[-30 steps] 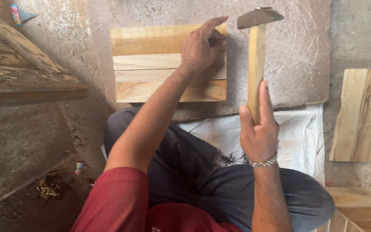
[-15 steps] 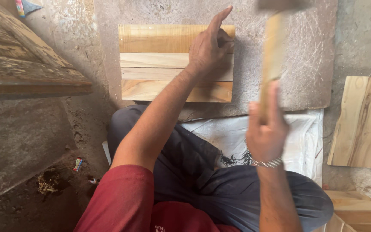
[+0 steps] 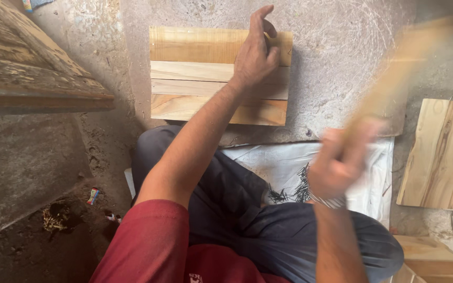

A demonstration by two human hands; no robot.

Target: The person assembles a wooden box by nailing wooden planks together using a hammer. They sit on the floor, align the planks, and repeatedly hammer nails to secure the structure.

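Note:
My left hand (image 3: 257, 52) rests on a panel of joined wooden boards (image 3: 195, 78) lying on a stone slab (image 3: 342, 57), with thumb and fingers pinched together near the panel's upper right corner; whether a nail sits between them I cannot tell. My right hand (image 3: 342, 162) grips the wooden handle of a hammer (image 3: 399, 73), which is blurred by motion and tilted up to the right, its head out of view. A pile of dark nails (image 3: 294, 191) lies on a white sack (image 3: 368, 178) over my lap.
An old weathered plank (image 3: 32, 68) lies at the left. A second wooden panel (image 3: 441, 154) lies on the ground at the right, with more wood pieces (image 3: 425, 257) at the lower right. Dirt and small litter (image 3: 93, 195) cover the ground at the lower left.
The hammer was upright beside the panel, then rose; now it is blurred and swung to the right, with my right hand lower. My left hand stays on the panel.

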